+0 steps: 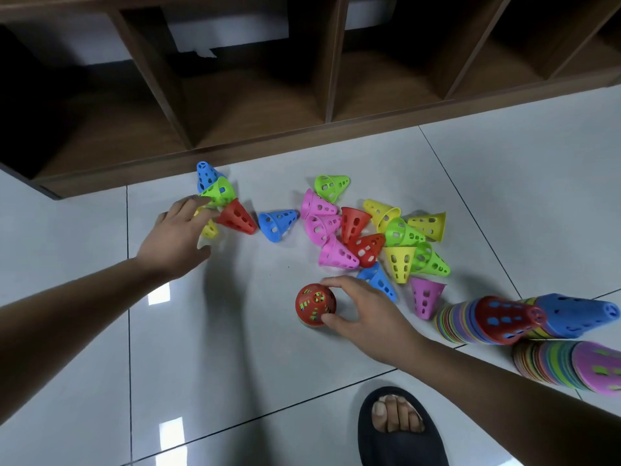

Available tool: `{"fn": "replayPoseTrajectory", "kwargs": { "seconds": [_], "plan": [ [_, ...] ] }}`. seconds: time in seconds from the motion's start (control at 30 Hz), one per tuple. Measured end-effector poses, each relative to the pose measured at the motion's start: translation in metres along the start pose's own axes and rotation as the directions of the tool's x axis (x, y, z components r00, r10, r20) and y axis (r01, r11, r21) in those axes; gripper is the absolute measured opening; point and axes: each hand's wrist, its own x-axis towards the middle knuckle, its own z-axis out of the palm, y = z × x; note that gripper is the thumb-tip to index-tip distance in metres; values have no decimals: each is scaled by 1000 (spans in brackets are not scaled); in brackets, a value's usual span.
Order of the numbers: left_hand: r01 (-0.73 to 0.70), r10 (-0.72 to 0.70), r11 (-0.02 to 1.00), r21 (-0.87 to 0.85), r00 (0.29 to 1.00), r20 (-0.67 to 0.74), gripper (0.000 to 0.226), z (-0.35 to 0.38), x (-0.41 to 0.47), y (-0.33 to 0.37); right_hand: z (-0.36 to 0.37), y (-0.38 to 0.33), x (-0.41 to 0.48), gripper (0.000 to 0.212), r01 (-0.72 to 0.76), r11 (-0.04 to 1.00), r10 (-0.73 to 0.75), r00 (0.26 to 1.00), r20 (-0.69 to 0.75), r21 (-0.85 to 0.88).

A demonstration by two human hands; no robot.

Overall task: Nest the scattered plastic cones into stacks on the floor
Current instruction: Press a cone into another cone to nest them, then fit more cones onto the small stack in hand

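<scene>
"Gripping what, in the head view, that right hand [363,311]?"
"The red stack [316,304]: nested cones standing upright on the floor [235,348], a red one on top, other colours showing through its oval holes. The thumb is on the near side, the fingers curl over the far side, clamped on it."
"And the left hand [178,237]?"
"Its fingers are stretched out and apart, tips against a yellow cone [210,230] and a green cone [220,191], clamped on nothing I can see. A blue cone [205,173] and a red cone [237,217] lie in the same cluster."
"The rest?"
"Loose cones [369,237] are tumbled in a heap beyond the right hand. They are thin perforated plastic, tapered, with flat tips. A lone cone [277,223], blue, lies between heap and cluster. Long stacks [497,319] lie on their sides at the right, rims packed like striped ribbing."
"Surroundings?"
"The floor is glossy pale tile. There is a brown wooden shelf [268,105] of square cubbies, and a dark slipper [400,438] at the bottom edge."
</scene>
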Motion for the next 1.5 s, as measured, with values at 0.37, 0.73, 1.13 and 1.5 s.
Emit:
{"fn": "replayPoseTrajectory", "kwargs": {
  "seconds": [0.37, 0.73, 1.13, 1.5],
  "plan": [
    [136, -130, 989, -49, 984, 122, 91, 8, 2, -30, -48, 78, -15, 51, -291, 855, 57, 875, -481, -428],
    [78, -95, 992, 97, 977, 191, 61, 16, -14, -17, -40, 96, -11, 42, -265, 831, 152, 954, -259, -489],
    [-185, 176, 963, -196, 982, -63, 57, -13, -29, 71, -58, 60, -19, 10, -144, 980, 73, 902, -426, -136],
    [-300, 280, 781, -548, 952, -123, 55, -48, -49, 168, -70, -4, -7, 19, -98, 657, 422, 869, -257, 748]
  ]
}}
